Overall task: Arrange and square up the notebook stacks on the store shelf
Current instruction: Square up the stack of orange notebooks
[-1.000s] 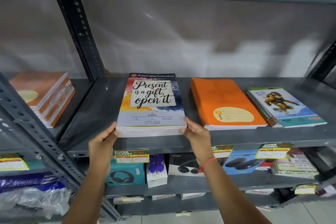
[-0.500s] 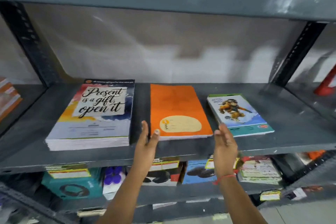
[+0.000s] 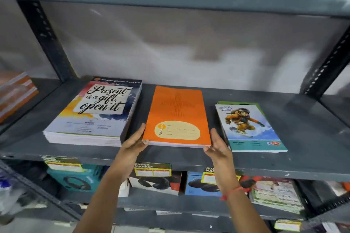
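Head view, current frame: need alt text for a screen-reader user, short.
Two bare hands bracket an orange notebook stack on a grey metal shelf, left hand at its near left corner and right hand at its near right corner. A taller "Present is a gift" stack lies to its left, a cartoon-cover stack to its right.

Narrow bare lanes of the shelf [image 3: 303, 138] flank the orange stack [image 3: 178, 117], bounded by the tall lettered stack [image 3: 94, 113] and the cartoon stack [image 3: 250, 128]; each lane is occupied at its front by the left hand [image 3: 132, 142] or right hand [image 3: 217, 145], while overhead clearance is ample.
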A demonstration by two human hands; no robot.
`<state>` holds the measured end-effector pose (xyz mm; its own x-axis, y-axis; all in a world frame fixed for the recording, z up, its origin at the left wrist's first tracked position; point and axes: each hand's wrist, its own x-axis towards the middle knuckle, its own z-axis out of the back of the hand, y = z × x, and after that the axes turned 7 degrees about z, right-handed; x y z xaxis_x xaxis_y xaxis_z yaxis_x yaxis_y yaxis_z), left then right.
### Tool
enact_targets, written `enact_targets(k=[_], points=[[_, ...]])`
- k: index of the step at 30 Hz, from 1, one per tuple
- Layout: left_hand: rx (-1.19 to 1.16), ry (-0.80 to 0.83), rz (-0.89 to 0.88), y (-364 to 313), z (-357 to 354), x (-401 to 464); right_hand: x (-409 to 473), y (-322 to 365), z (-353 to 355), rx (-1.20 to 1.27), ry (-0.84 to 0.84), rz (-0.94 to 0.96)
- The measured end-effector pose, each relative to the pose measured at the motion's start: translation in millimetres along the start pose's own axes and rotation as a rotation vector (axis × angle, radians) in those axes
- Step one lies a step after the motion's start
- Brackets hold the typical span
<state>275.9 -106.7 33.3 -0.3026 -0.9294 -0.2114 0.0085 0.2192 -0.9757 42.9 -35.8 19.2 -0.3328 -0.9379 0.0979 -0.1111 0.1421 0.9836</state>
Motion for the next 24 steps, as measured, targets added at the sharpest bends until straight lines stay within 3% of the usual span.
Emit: enact_targets(k=[12,18,24], points=[[0.124,-0.130,-0.054,0.4,-6.4,1.2,6.5,-8.1,-3.0,-0.065,-0.054,-0.017],[0.100,-0.048,-0.048,-1.8,3.1,5.2,5.9,-1.6,-2.4,-0.058,-0.035,-0.030],[0.063,-0.079,-0.055,1.9,3.9,10.0,7.3,0.5,-6.7,-0.069,-0.060,-0.021]])
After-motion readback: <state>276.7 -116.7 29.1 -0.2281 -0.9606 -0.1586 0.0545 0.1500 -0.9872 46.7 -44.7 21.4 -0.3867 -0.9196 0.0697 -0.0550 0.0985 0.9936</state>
